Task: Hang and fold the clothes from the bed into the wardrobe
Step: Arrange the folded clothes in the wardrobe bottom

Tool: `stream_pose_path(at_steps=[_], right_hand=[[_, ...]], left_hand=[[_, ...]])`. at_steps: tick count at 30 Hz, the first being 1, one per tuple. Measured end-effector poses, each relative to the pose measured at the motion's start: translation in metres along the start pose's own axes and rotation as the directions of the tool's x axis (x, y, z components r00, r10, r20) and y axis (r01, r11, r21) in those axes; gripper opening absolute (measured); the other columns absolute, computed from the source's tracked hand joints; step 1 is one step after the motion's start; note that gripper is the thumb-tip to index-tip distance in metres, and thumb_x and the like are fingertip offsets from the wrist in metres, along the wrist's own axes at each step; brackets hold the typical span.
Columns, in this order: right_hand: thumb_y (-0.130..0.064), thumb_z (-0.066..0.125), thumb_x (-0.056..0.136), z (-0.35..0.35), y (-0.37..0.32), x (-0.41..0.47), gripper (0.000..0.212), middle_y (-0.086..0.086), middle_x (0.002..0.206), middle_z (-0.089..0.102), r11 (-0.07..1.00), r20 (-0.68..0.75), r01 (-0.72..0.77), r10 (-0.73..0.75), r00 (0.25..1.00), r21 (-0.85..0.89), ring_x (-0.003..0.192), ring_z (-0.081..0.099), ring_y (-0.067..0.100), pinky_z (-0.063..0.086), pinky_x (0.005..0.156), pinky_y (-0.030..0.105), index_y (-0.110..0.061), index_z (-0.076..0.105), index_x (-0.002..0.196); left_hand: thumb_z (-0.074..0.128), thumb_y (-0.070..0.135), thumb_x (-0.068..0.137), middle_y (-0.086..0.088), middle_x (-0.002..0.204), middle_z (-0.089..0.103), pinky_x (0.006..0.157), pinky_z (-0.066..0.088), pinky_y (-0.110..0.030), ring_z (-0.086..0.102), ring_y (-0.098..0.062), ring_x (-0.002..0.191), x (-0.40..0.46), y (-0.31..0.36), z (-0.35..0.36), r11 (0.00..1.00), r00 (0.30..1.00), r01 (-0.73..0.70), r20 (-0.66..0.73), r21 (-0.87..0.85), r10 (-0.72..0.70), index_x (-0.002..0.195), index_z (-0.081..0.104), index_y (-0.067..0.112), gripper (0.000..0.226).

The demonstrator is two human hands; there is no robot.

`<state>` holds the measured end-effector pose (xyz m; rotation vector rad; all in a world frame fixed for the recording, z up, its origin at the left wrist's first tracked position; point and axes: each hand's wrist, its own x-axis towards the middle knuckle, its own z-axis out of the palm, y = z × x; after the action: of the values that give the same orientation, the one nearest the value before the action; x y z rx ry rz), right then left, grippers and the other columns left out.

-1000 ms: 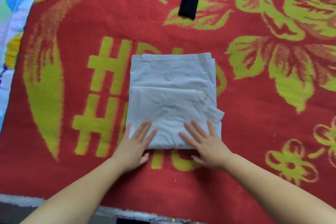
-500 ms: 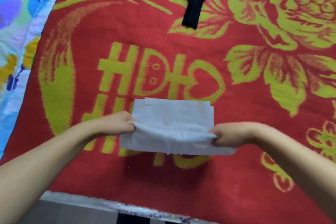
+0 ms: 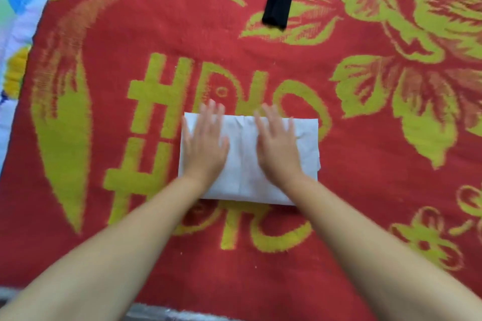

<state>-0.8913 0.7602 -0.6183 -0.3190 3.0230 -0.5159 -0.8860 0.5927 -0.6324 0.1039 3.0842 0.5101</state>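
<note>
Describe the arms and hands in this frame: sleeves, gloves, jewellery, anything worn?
Both forearms are bare as far as the frame shows; no sleeve or cuff is visible. The left hand and right hand wear no gloves. No watch, bracelet or ring shows at the wrists or on the fingers, though the fingertips are motion-blurred, so small details there cannot be made out. No markings or straps visible.
</note>
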Motion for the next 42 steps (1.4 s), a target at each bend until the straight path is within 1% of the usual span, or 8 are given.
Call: stream_pose_path(at_steps=[4,8,13,21,27,30,34,42], right_hand=[[-0.032,0.033,0.090,0.046,-0.004,-0.027,0.056,0.010,0.149,0.042,0.990,0.250,0.014,0.022,0.968,-0.142,0.138,0.037,0.027,0.026,0.108,0.063,-0.015,0.047,0.141],[-0.044,0.012,0.094,0.040,0.066,-0.031,0.061,-0.003,0.161,0.012,0.953,0.231,-0.171,0.231,0.945,-0.251,0.149,0.009,0.019,-0.019,0.109,0.056,-0.028,0.017,0.153],[-0.047,-0.010,0.088,0.006,0.103,-0.031,0.068,-0.004,0.162,-0.004,0.903,0.257,-0.259,0.356,0.899,-0.344,0.149,-0.007,0.017,-0.013,0.110,0.063,-0.030,-0.002,0.153],[-0.031,0.032,0.092,0.051,-0.009,-0.074,0.056,0.009,0.152,0.034,0.984,0.201,-0.010,0.047,0.979,-0.179,0.141,0.024,0.025,0.012,0.108,0.065,-0.012,0.029,0.145],[-0.035,0.028,0.094,0.042,0.072,-0.115,0.059,-0.001,0.155,0.023,0.949,0.241,-0.054,0.134,0.961,-0.310,0.143,0.022,0.022,0.007,0.112,0.060,-0.011,0.029,0.148],[-0.037,0.032,0.098,0.012,0.093,-0.126,0.059,0.003,0.159,0.019,0.948,0.239,-0.241,0.288,0.927,-0.209,0.146,0.018,0.024,0.016,0.113,0.056,-0.013,0.025,0.151],[-0.033,0.049,0.097,-0.003,0.064,-0.125,0.035,0.015,0.123,0.055,0.791,0.132,-0.612,0.606,0.785,0.007,0.117,0.048,0.035,0.037,0.093,0.046,-0.006,0.056,0.117],[-0.030,0.038,0.101,-0.005,0.059,-0.127,0.031,0.018,0.096,0.061,0.829,0.193,-0.559,0.552,0.811,-0.023,0.096,0.053,0.039,0.037,0.075,0.044,-0.007,0.052,0.088]], left_hand=[[0.030,0.036,0.091,-0.006,0.151,0.038,0.108,0.013,-0.060,0.027,-0.022,0.139,-0.029,0.003,0.046,0.982,0.975,-0.076,0.221,0.173,0.037,0.143,0.040,0.014,0.058],[0.022,0.047,0.091,-0.005,0.158,0.023,0.110,0.007,-0.063,0.017,-0.021,0.145,-0.018,-0.044,0.046,0.982,0.971,0.039,0.225,0.187,-0.081,0.150,0.028,0.020,0.065],[0.015,0.048,0.091,-0.005,0.160,0.014,0.110,0.004,-0.065,0.011,-0.024,0.148,-0.008,-0.079,0.023,0.961,0.955,0.207,0.177,0.185,-0.240,0.152,0.019,0.017,0.068],[0.029,0.038,0.093,-0.005,0.160,0.013,0.114,0.007,-0.054,-0.008,-0.012,0.147,-0.079,0.003,0.046,0.945,0.951,-0.291,0.149,0.149,0.270,0.153,0.005,0.012,0.070],[0.013,0.052,0.099,-0.004,0.160,0.001,0.115,0.003,-0.047,-0.003,-0.013,0.148,-0.113,-0.063,0.047,0.978,0.969,-0.129,0.232,0.165,0.088,0.152,0.010,0.009,0.068],[0.042,0.045,0.097,-0.016,0.155,0.024,0.114,0.018,-0.047,0.022,-0.030,0.144,-0.117,-0.071,0.020,0.978,0.958,0.210,0.198,0.005,-0.207,0.147,0.027,-0.001,0.070],[0.059,0.028,0.092,-0.016,0.109,0.055,0.093,0.034,-0.046,0.047,-0.036,0.111,-0.114,-0.045,0.001,0.842,0.847,0.526,0.166,-0.122,-0.505,0.096,0.062,0.007,0.021],[0.064,0.020,0.089,0.000,0.083,0.053,0.084,0.041,-0.042,0.052,-0.027,0.090,-0.124,-0.041,0.001,0.749,0.824,0.565,0.199,-0.345,-0.530,0.104,0.051,0.010,0.023]])
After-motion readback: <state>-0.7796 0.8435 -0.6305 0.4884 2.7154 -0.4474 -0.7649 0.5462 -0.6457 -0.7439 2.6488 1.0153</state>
